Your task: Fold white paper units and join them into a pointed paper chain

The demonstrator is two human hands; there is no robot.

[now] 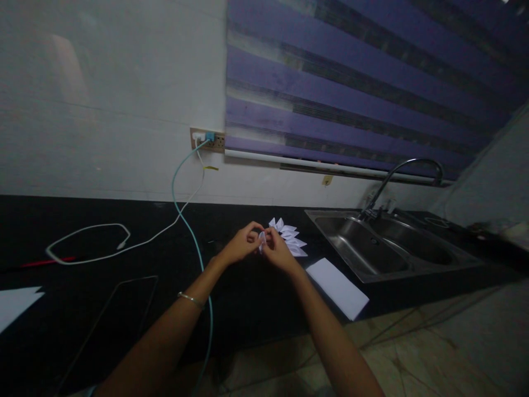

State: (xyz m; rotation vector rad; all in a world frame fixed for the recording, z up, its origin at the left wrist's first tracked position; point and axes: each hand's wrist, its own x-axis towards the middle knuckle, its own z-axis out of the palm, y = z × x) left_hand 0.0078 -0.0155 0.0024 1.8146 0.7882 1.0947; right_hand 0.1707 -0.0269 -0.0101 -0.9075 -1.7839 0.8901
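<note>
Near the middle of the black, glossy counter (248, 317), between its back and front edges, the left hand (239, 245) and the right hand (280, 251) meet, fingertips close together, both pinching one small, white, folded paper piece (262, 241) in a narrow grip. Just beyond the right hand, toward the back edge, lies a cluster of white, pointed, folded paper pieces (295, 242), partly hidden by that hand. A white, flat, rectangular paper stack (338, 288) rests near the front edge, just off the near left corner of the stainless-steel, double-bowl sink (366, 277). The left wrist wears a thin, silver-coloured bracelet (190, 299); a slim, turquoise cable (210, 311) runs from the wall down past that forearm and toward the front edge. Farther left, a thin, white cable (107, 224) loops across the counter, near white paper sheets (16, 303) cut off by the view.
</note>
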